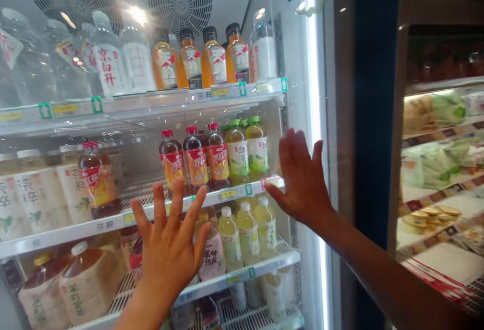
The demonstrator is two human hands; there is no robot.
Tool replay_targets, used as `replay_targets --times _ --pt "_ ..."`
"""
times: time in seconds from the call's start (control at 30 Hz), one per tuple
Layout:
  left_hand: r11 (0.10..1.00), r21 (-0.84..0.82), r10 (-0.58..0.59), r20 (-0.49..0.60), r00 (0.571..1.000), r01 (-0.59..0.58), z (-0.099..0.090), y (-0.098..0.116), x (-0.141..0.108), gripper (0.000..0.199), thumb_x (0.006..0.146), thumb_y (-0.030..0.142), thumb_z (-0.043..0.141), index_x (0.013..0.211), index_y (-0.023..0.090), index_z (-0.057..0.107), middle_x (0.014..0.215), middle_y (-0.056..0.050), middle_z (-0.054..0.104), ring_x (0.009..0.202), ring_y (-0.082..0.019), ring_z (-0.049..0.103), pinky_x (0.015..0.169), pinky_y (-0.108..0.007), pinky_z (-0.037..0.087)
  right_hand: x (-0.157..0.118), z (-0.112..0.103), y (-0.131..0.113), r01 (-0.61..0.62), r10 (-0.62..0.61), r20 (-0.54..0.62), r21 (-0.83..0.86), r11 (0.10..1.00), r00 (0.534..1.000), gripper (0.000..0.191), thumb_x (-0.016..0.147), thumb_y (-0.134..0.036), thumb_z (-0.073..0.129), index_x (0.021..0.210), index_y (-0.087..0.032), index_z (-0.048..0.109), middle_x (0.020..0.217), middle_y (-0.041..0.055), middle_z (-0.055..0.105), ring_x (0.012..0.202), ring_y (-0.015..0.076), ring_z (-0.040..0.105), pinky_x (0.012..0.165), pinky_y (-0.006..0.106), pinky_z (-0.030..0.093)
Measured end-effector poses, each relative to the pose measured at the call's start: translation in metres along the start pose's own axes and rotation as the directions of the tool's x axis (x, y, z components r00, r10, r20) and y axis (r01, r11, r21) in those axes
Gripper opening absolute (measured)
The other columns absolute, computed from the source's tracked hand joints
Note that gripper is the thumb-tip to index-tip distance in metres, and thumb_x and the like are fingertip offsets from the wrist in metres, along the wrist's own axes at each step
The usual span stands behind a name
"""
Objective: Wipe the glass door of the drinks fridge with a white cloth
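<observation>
My left hand (pixel 170 244) is raised with its fingers spread, back towards me, in front of the middle shelf of a drinks cooler. Behind its fingertips stand red-capped iced tea bottles (pixel 173 161). My right hand (pixel 302 183) is raised near the right end of the shelves, fingers stretched and thumb out to the left. Green-capped green tea bottles (pixel 258 148) are just left of it. Neither hand holds anything. Whether either hand touches the glass I cannot tell. One more red-labelled tea bottle (pixel 99 183) stands further left on this shelf.
Clear water bottles (pixel 109 57) and orange drinks (pixel 215 60) line the top shelf. Large tea jugs (pixel 88 284) and pale yellow bottles (pixel 247 229) stand lower. A bright light strip (pixel 314 67) runs down the cooler's right side. Shelves of packaged food (pixel 434 163) stand at right.
</observation>
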State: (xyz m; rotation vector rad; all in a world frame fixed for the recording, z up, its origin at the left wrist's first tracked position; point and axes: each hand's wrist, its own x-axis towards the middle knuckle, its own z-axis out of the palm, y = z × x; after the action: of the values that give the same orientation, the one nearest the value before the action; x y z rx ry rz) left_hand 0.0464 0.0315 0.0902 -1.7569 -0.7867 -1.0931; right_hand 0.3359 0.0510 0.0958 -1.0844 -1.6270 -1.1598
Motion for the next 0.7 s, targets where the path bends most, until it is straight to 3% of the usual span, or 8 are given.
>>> replay_targets --times 0.07,0.2,0.37,0.57,0.7 --pt "1.000 0.004 -0.015 -0.004 1.000 0.015 0.004 0.014 0.005 0.079 0.098 0.033 0.059 0.167 0.027 0.020 0.178 -0.003 -0.004 0.165 -0.031 -0.011 0.131 -0.060 -0.014 -0.007 -0.001 0.012 -0.008 0.009 -0.007 0.012 1.000 1.000 0.093 0.103 -0.068 0.028 0.167 -0.014 -0.011 0.176 0.0143 -0.007 0.162 0.0391 0.002 0.126 0.074 0.012" --pt "0.999 0.025 -0.021 0.013 1.000 0.021 0.009 0.033 0.011 0.078 0.098 0.033 0.057 0.167 0.027 0.020 0.178 -0.003 -0.001 0.165 -0.032 -0.010 0.131 -0.061 -0.014 -0.030 0.000 0.017 0.099 -0.099 -0.026 -0.002 0.995 0.995 0.096 0.102 -0.071 0.025 0.167 -0.005 0.001 0.175 0.0149 -0.004 0.163 0.0355 0.000 0.129 0.068 0.011" --pt "0.996 0.081 -0.047 0.030 0.998 0.044 0.011 0.037 0.013 0.078 0.099 0.035 0.056 0.167 0.029 0.017 0.177 0.000 -0.006 0.164 -0.030 -0.012 0.131 -0.060 -0.013 -0.011 -0.002 0.024 0.006 -0.003 -0.039 0.060 0.998 0.999 0.092 0.103 -0.069 0.030 0.168 -0.016 -0.009 0.176 0.0163 -0.001 0.160 0.0451 0.012 0.124 0.079 0.014" --pt "0.987 0.139 -0.091 0.056 0.994 0.083 -0.007 0.016 -0.012 0.078 0.098 0.036 0.056 0.167 0.030 0.019 0.178 -0.001 -0.002 0.165 -0.031 -0.008 0.132 -0.059 -0.011 -0.024 0.004 -0.011 0.059 -0.058 -0.011 0.097 0.994 0.998 0.090 0.103 -0.063 0.030 0.167 -0.016 -0.012 0.175 0.0145 -0.007 0.157 0.0532 0.018 0.116 0.086 0.022" --pt "0.976 0.182 -0.123 0.020 0.992 0.117 -0.020 -0.012 -0.041 0.078 0.099 0.037 0.054 0.167 0.031 0.017 0.178 -0.001 -0.003 0.165 -0.032 -0.007 0.132 -0.059 -0.010 -0.006 0.010 -0.023 -0.046 0.053 -0.042 0.155 0.987 0.998 0.088 0.101 -0.067 0.027 0.167 -0.026 -0.014 0.176 0.0066 -0.007 0.158 0.0512 0.013 0.119 0.084 0.021"
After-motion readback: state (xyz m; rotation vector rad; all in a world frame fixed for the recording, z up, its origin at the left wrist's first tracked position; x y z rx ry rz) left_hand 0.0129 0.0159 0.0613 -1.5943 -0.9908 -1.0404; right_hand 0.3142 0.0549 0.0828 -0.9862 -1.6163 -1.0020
